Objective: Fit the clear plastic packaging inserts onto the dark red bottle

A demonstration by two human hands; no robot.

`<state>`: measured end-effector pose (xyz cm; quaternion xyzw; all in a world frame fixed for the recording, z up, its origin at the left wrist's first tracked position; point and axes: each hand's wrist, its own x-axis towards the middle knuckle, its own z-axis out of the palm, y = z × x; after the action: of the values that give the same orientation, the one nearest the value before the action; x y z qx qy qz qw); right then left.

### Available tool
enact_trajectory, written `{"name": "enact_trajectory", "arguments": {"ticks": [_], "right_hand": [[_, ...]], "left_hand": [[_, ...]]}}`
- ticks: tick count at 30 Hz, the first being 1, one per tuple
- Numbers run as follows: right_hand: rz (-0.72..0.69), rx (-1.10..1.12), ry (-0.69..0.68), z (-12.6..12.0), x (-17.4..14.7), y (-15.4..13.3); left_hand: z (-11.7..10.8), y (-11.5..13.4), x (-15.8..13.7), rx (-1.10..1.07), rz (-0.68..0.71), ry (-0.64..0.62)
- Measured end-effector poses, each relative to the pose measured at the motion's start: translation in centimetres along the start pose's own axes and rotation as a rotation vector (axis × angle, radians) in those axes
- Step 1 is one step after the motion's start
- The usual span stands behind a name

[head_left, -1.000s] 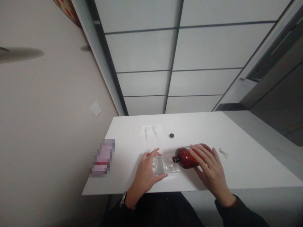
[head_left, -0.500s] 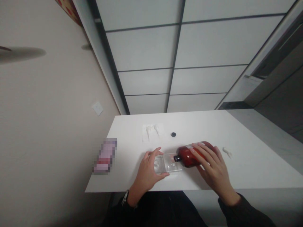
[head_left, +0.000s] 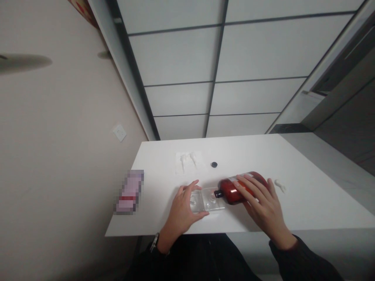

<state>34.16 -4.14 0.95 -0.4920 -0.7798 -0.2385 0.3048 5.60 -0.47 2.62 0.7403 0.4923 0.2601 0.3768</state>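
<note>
My right hand [head_left: 260, 203] is wrapped over a dark red-brown bottle [head_left: 230, 191], which lies tilted on its side. The bottle's uncapped black neck points left, over the right half of a clear plastic case [head_left: 215, 208]. This case is transparent, low and box-like, with two halves and round shapes inside. My left hand [head_left: 183, 207] grips the left half of the case, fingers along the far edge and thumb along the near edge. I cannot tell whether liquid is leaving the neck.
Beyond the case, a small dark cap [head_left: 214, 164] lies on the white table [head_left: 246, 152]. Two whitish pieces [head_left: 183, 160] rest on a pale sheet. A white crumpled piece [head_left: 280, 185] is at the right, and a blurred pink-purple item [head_left: 130, 191] at the left edge.
Hands, bottle and case keep nearly the same places. The whole view has shifted slightly.
</note>
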Motion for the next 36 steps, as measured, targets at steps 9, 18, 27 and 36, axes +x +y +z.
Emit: {"name": "enact_trajectory", "arguments": {"ticks": [9, 18, 27, 36], "right_hand": [[-0.003, -0.015, -0.007, -0.34, 0.38, -0.27], [0.019, 0.01, -0.008, -0.36, 0.37, -0.33], [0.014, -0.01, 0.012, -0.35, 0.48, -0.22], [-0.03, -0.021, -0.01, -0.55, 0.62, 0.26]], "left_hand": [[0.04, -0.16, -0.01, 0.001, 0.001, -0.002], [-0.08, -0.06, -0.03, 0.009, 0.018, 0.0], [-0.08, -0.01, -0.05, 0.004, 0.006, -0.006], [-0.08, 0.05, -0.07, -0.006, 0.0, -0.007]]}}
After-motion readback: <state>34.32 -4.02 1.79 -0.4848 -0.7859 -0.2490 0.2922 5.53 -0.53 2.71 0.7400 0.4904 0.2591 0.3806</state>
